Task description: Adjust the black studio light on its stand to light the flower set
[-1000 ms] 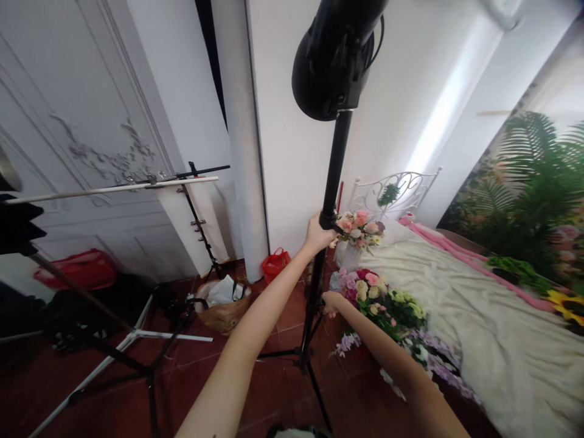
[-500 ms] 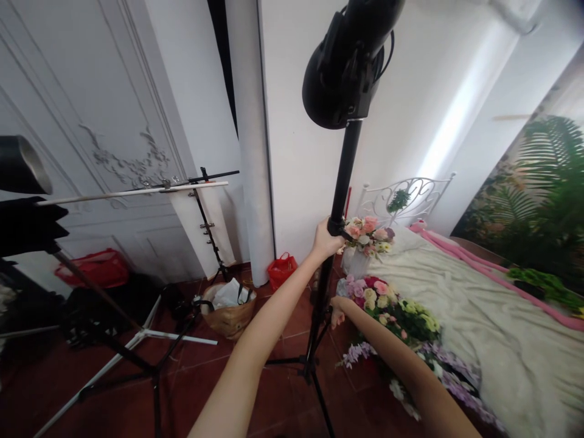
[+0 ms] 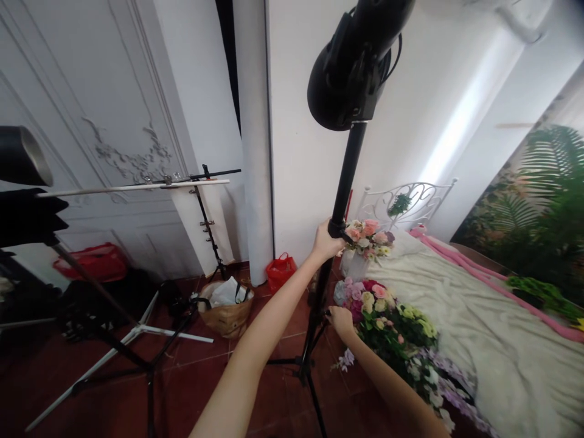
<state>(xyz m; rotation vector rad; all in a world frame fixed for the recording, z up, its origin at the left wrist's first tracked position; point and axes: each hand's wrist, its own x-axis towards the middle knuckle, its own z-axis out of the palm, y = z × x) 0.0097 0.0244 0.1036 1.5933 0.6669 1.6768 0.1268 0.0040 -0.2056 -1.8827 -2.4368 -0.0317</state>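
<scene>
Left hand clasped a near-upright, black tubular light stand.
Lower down its long axis, the right hand pinched a small black knob.

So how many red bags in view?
2: a small red bag with handles beside the pale upright column; a wide red bag at far left. More may be hidden.

The left arm is bare from the wrist up to where the view cuts it off. It looks long, slim and smooth, thin at the wrist and wider higher up. The right arm is bare too, with the same long, smooth shape. The left hand and the right hand are bare. Their fingers are mostly hidden.
</scene>
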